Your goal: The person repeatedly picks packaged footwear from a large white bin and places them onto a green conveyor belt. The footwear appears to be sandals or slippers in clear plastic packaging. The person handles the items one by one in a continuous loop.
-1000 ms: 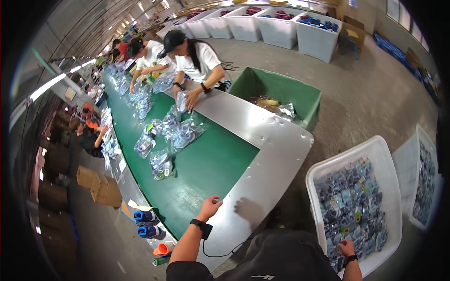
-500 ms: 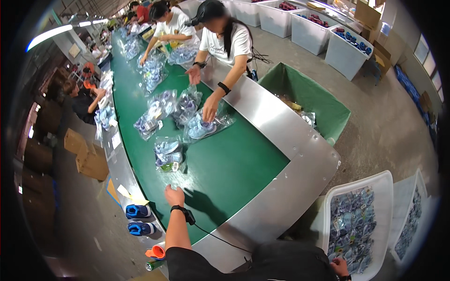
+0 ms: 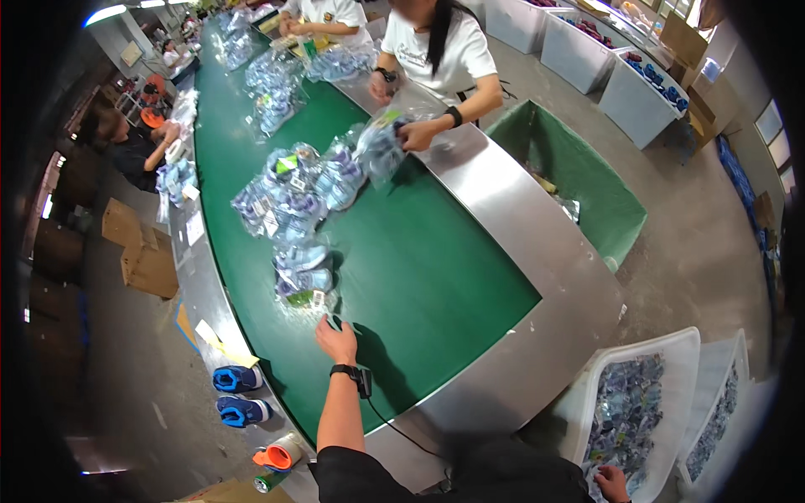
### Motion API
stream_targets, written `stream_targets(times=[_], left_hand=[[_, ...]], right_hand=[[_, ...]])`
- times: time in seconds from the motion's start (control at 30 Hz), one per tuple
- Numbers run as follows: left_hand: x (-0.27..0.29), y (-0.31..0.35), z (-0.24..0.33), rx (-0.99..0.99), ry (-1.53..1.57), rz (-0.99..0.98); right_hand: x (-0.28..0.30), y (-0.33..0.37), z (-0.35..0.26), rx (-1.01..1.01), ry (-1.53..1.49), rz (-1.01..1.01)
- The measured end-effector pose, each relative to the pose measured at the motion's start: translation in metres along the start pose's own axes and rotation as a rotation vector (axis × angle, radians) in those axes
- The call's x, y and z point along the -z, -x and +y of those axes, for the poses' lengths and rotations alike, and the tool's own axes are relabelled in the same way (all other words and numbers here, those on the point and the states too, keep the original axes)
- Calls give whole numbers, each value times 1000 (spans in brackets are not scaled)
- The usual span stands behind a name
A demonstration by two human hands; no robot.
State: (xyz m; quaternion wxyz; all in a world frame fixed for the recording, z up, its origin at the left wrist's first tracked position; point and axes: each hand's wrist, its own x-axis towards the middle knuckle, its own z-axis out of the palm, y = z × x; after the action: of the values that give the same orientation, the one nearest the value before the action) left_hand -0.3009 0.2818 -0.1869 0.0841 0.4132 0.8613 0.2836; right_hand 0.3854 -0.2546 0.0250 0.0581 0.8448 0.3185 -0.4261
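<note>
My left hand (image 3: 337, 339) reaches over the green conveyor belt (image 3: 419, 285) with its fingers apart, holding nothing. Its fingertips are just below the near edge of a clear bag holding a pair of light blue shoes (image 3: 302, 270); whether they touch the plastic I cannot tell. At the lower right, my right hand (image 3: 612, 484) is by the rim of a white tub (image 3: 686, 369) full of bagged shoes (image 3: 627, 398). Its fingers look curled near pale plastic, but what they hold is not clear. Further up the belt lies a cluster of bagged shoes (image 3: 289, 197).
Across the belt, a co-worker's hand (image 3: 423, 132) holds a bagged pair (image 3: 381, 149). A metal ledge (image 3: 503, 205) borders the belt, with a green bin (image 3: 587, 180) beyond. Dark blue shoes (image 3: 239, 411) and an orange tape dispenser (image 3: 277, 455) are at the left edge.
The view has shifted. My left hand has moved forward, closer to the nearest bagged shoes. The co-worker has lifted a bagged pair toward the ledge. My right hand stays by the tub.
</note>
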Motion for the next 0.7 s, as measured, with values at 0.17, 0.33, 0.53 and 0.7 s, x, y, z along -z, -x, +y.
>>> stream_targets(times=[0.17, 0.33, 0.53, 0.7], left_hand=[[26, -19, 6, 32, 167, -188], [91, -17, 15, -152, 318, -287], [208, -73, 8, -142, 93, -752], [315, -209, 37, -362, -214, -453]], right_hand=[[12, -3, 0, 63, 70, -10], [29, 3, 50, 29, 8, 13], [54, -7, 116, -2, 94, 29], [69, -26, 110, -26, 0, 90]])
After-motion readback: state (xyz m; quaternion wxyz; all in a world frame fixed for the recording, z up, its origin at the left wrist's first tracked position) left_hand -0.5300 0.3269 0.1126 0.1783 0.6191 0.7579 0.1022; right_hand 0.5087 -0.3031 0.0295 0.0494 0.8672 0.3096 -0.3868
